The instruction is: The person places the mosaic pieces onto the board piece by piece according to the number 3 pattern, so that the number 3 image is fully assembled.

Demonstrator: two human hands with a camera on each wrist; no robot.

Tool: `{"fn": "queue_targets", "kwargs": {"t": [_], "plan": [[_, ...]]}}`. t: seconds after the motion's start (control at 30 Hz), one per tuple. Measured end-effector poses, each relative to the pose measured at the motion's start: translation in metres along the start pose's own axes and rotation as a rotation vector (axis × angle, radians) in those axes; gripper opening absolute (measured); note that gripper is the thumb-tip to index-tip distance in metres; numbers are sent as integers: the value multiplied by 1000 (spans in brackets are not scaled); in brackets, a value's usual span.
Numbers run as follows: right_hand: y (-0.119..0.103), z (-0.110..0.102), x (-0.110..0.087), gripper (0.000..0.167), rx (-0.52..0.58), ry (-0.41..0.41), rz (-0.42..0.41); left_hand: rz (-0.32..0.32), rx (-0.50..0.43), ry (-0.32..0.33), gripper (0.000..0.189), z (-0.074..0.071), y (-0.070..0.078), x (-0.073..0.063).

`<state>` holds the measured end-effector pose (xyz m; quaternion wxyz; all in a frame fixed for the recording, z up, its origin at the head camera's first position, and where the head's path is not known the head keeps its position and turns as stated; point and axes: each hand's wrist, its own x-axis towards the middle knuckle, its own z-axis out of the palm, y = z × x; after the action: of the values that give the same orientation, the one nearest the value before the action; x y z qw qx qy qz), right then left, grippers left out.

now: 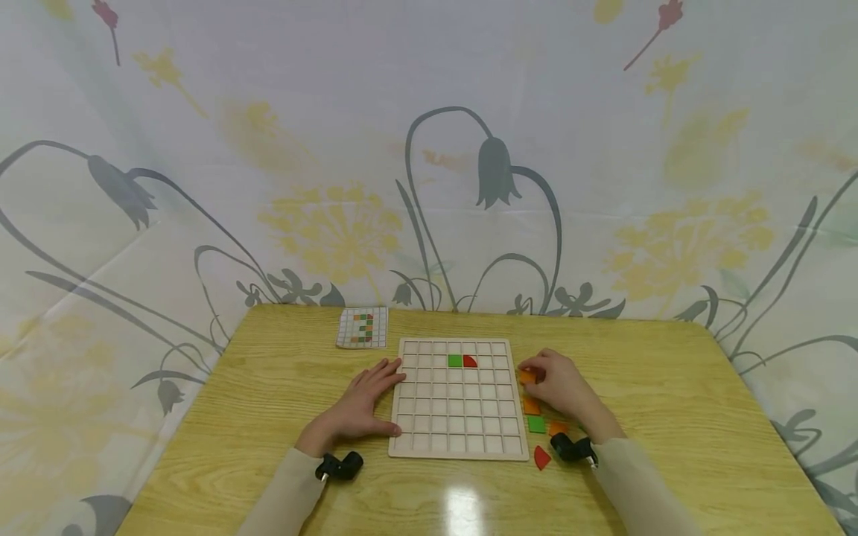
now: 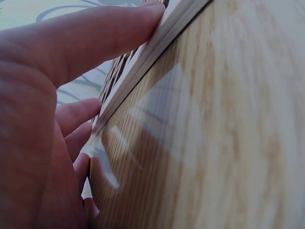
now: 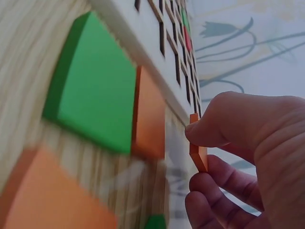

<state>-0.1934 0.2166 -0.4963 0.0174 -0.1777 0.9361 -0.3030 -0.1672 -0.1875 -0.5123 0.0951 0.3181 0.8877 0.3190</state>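
Observation:
A pale wooden grid board (image 1: 436,407) lies on the table, with a green square tile (image 1: 455,361) and a red quarter-round tile (image 1: 470,362) side by side in one of its upper rows. My left hand (image 1: 362,402) spreads along the board's left side, thumb and fingertips at its edge. Just right of the board, my right hand (image 1: 561,383) pinches an orange square tile (image 3: 198,152) between thumb and fingers. That tile is tilted on edge in the right wrist view, close by the board's side.
Beside the board's right edge lie an orange tile (image 1: 532,406), a green tile (image 1: 536,424), another orange tile (image 1: 558,428) and a red quarter-round piece (image 1: 541,457). A printed pattern card (image 1: 362,327) lies behind the board's left corner. Flowered cloth (image 1: 442,223) hangs behind the table.

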Motion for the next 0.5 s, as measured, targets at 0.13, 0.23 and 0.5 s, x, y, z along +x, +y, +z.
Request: {"fn": "queue_targets", "kwargs": {"t": [0.13,0.23,0.5], "plan": [[-7,3,5,30,12,4,-15,1,-4,-1,91,0,0,0],[-12,6,7,28,16,-2,-17,1,-1,-3,91,0,1,0],[-21,10,12,29,54,3,-13,-1,-6,0,91,-1,2,0]]}}
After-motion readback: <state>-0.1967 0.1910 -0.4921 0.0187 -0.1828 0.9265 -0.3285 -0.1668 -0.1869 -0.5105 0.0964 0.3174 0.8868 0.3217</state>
